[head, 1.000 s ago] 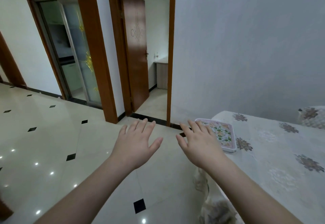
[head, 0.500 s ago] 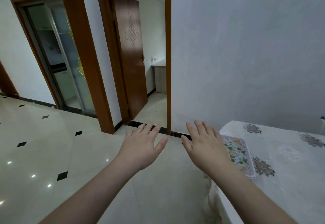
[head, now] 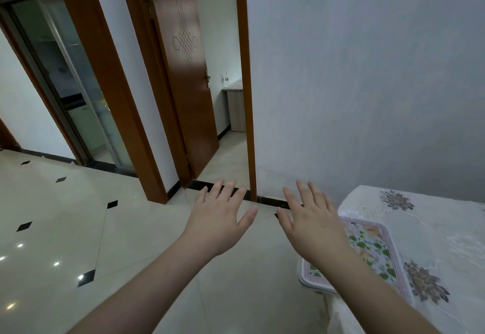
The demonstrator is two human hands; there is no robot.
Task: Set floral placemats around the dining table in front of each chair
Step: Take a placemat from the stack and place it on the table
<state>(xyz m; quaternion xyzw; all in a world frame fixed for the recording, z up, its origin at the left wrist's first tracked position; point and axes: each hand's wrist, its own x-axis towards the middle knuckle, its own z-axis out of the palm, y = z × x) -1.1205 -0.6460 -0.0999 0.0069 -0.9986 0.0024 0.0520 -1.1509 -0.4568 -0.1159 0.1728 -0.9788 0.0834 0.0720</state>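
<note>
A glossy cream tiled floor [head: 65, 228] with small black diamonds spreads at left, below a glass door [head: 65, 84] and an open wooden door [head: 183, 71]. Two bare arms reach forward — left hand [head: 217, 221] and right hand [head: 312, 226], fingers spread, holding nothing. Under the right wrist, a floral placemat [head: 375, 252] lies at the table [head: 433, 228] corner, on a white flowered cloth.

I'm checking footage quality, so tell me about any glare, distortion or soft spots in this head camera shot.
Head view: small bright ceiling-light reflections dot the glossy floor at lower left; wide-angle distortion makes the door frame lean and bow; lighting is dim and bluish on the wall; the left hand, right hand and floral placemat look reasonably sharp, with slight softness toward the frame edges.
</note>
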